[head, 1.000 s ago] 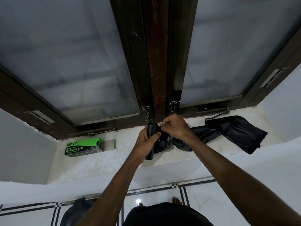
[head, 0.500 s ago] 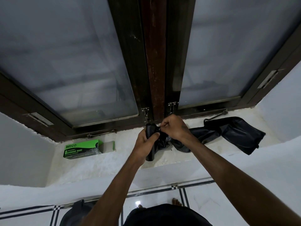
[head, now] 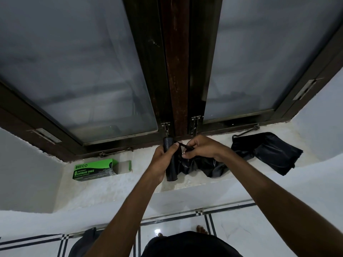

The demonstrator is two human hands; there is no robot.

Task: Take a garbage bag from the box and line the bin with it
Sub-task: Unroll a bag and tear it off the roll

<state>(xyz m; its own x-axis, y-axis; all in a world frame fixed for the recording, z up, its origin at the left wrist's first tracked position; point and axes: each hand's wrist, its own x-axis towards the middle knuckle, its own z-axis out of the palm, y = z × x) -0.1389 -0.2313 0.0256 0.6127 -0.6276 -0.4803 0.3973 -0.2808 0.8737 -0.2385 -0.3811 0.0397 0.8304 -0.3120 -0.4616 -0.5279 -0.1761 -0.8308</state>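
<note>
My right hand (head: 202, 148) pinches the bag's edge with curled fingers (head: 186, 154), while my left hand (head: 163, 158) wraps round the roll of garbage bags (head: 170, 164); one bag trails unrolled along the window sill (head: 185, 184) toward its right end. The box (head: 94, 169) lies open near the sill's left corner, so the taking looks nearly done (the tearing-off seems unfinished). Lining remains; a dark shape on the floor may be the bin (head: 81, 243).
</note>
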